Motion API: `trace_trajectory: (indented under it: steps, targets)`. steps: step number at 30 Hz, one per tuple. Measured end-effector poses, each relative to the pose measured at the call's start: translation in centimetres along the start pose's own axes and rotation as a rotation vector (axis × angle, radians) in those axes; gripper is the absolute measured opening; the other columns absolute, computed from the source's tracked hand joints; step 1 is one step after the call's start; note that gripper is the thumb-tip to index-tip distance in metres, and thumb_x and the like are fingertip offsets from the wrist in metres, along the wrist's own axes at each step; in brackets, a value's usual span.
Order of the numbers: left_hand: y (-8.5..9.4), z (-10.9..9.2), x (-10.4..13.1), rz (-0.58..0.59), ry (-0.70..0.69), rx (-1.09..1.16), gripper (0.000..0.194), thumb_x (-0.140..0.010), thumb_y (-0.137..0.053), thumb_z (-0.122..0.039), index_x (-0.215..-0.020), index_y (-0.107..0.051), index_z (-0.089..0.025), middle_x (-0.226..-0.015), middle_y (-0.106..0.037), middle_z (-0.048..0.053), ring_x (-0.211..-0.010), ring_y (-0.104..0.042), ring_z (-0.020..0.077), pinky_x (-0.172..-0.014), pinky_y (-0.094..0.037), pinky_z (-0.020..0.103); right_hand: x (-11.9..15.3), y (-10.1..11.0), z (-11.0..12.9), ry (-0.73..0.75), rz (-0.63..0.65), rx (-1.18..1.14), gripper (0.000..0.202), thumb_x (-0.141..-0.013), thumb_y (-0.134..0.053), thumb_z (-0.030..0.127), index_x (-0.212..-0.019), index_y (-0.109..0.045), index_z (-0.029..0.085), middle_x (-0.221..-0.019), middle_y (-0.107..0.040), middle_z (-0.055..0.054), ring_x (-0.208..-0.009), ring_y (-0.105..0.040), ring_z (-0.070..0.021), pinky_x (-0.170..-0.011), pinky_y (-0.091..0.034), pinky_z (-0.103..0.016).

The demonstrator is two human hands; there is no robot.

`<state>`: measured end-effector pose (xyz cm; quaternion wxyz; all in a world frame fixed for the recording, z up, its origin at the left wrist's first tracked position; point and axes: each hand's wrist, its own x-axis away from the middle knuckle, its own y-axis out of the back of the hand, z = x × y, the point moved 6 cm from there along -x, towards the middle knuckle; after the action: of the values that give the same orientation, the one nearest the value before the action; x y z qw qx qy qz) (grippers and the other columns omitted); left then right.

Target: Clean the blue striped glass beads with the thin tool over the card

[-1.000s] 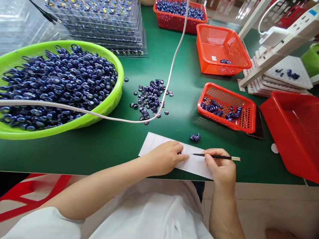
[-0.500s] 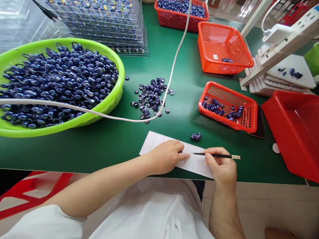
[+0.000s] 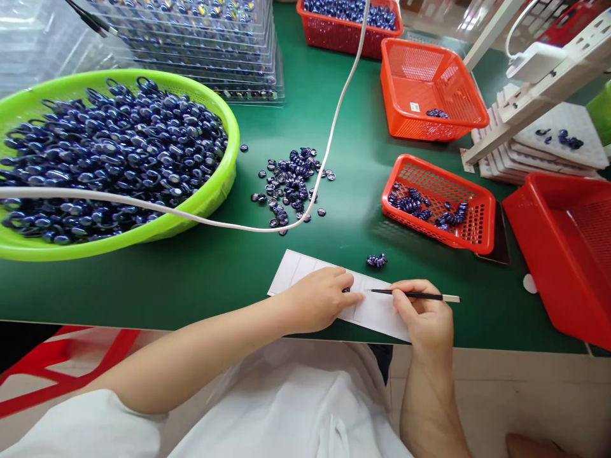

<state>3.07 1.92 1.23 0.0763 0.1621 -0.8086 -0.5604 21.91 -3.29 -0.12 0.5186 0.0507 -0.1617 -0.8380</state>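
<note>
My left hand [image 3: 324, 296] rests on a white paper strip [image 3: 291, 270] marked with lines. Its fingers are closed around a small dark shiny bead [image 3: 346, 290], mostly hidden by them. A thin black brush [image 3: 415, 294] with a pale end is pinched in my right hand [image 3: 427, 312], its fine tip pointing left over the paper, a little apart from the left fingertips. Just beyond the strip lies a short row of dark purple-blue beads [image 3: 377, 261].
A green basket [image 3: 231, 159] heaped with dark looped pieces stands left, near loose beads [image 3: 291, 181]. A white cable [image 3: 334, 121] crosses the table. Red baskets [image 3: 439, 238] and a red bin [image 3: 548, 267] stand right; stacked clear trays [image 3: 279, 83] are at the back.
Both hands, the brush and the paper keep nearly the same places. The whole view has shifted very slightly.
</note>
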Motion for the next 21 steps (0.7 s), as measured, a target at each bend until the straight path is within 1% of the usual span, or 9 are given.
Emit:
trace_trajectory:
  steps: [7, 12, 16, 21]
  targets:
    - [-0.17, 0.06, 0.03, -0.005, -0.004, 0.006, 0.042, -0.086, -0.053, -0.011, -0.125, -0.064, -0.019, -0.09, -0.058, 0.01, -0.078, -0.052, 0.0232, -0.071, -0.047, 0.035, -0.06, 0.08, -0.1, 0.018, 0.01, 0.02, 0.013, -0.078, -0.074, 0.033, -0.079, -0.068, 0.022, -0.08, -0.071, -0.002, -0.056, -0.058, -0.0106, -0.054, -0.049, -0.023]
    - [-0.18, 0.11, -0.03, -0.001, 0.002, 0.001, 0.039, -0.085, -0.054, -0.011, -0.122, -0.065, -0.019, -0.091, -0.058, 0.009, -0.078, -0.052, 0.0225, -0.07, -0.046, 0.035, 0.03, 0.12, -0.24, 0.024, 0.009, 0.027, 0.013, -0.078, -0.074, 0.033, -0.079, -0.068, 0.022, -0.081, -0.071, -0.002, -0.063, -0.063, -0.0134, -0.057, -0.052, -0.024]
    - [-0.14, 0.07, 0.06, -0.015, 0.002, -0.002, 0.039, -0.085, -0.054, -0.011, -0.122, -0.064, -0.019, -0.091, -0.058, 0.009, -0.078, -0.052, 0.0218, -0.071, -0.046, 0.034, 0.16, 0.17, -0.26, 0.027, -0.024, -0.019, 0.014, -0.077, -0.076, 0.032, -0.079, -0.068, 0.021, -0.083, -0.072, -0.003, -0.07, -0.067, -0.015, -0.061, -0.054, -0.024]
    - [-0.09, 0.02, 0.14, -0.04, 0.001, 0.008, 0.043, -0.084, -0.055, -0.01, -0.125, -0.064, -0.02, -0.091, -0.059, 0.009, -0.079, -0.053, 0.0222, -0.072, -0.048, 0.034, 0.36, 0.38, -0.13, 0.001, -0.083, -0.073, 0.018, -0.075, -0.077, 0.035, -0.076, -0.066, 0.021, -0.078, -0.073, -0.003, -0.064, -0.067, -0.0155, -0.057, -0.053, -0.025]
